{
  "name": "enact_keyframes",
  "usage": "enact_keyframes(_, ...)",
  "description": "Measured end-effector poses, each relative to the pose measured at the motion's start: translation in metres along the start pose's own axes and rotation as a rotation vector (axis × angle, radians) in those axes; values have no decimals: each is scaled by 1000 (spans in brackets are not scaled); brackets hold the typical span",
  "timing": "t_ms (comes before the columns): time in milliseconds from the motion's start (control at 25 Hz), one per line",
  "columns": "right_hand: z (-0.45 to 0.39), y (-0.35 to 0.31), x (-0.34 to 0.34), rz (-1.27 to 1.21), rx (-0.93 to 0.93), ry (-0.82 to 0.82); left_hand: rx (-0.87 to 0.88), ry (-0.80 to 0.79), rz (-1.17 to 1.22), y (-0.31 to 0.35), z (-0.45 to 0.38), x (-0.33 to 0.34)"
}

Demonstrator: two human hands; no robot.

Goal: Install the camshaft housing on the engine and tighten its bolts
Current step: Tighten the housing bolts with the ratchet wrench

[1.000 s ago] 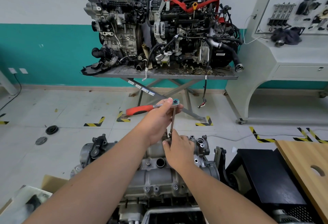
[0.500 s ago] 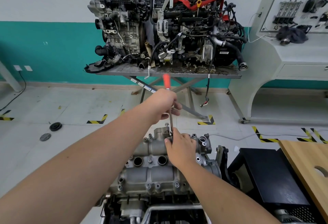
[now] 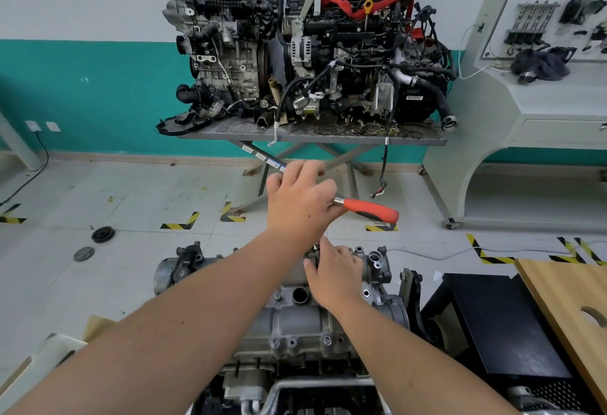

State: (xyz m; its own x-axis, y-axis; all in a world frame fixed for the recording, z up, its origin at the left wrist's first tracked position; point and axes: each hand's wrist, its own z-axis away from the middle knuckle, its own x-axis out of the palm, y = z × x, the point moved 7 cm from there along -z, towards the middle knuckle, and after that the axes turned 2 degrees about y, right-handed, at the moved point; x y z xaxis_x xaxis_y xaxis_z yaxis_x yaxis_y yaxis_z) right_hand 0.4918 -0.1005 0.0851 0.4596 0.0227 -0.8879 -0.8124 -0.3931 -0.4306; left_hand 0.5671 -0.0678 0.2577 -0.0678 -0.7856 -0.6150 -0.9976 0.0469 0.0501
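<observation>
The grey aluminium camshaft housing lies on top of the engine in front of me, with several bolts along its edges. My left hand grips the head end of a ratchet wrench whose red handle sticks out to the right. The extension bar below the ratchet is hidden behind my hands. My right hand rests at the far end of the housing, fingers curled around the lower end of the extension near a bolt.
Two engines stand on a grey scissor table by the far wall. A white training console is at the right. A black box and a wooden board sit right of the engine. Cardboard lies lower left.
The ratchet handle swung clockwise: from pointing left, to pointing away from me, to pointing right now. My right hand stayed at the base of the extension.
</observation>
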Motion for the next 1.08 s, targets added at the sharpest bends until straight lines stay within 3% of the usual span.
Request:
enact_keyframes(80,0,1,-1,-9,5,1,-122,-75,136,-6,5,11)
enact_keyframes(200,0,0,0,5,9,-6,-283,-202,549,-11,11,25)
enact_keyframes(400,0,0,0,6,4,-1,-553,-70,978,-16,14,30)
enact_keyframes(600,-1,1,1,5,13,-9,-1101,-224,1326,-14,24,56)
enact_keyframes(760,-2,1,0,-11,24,-11,-1103,-369,1369,-13,21,59)
enact_keyframes(1080,0,0,-2,-10,9,-10,-901,-890,970,-23,4,36)
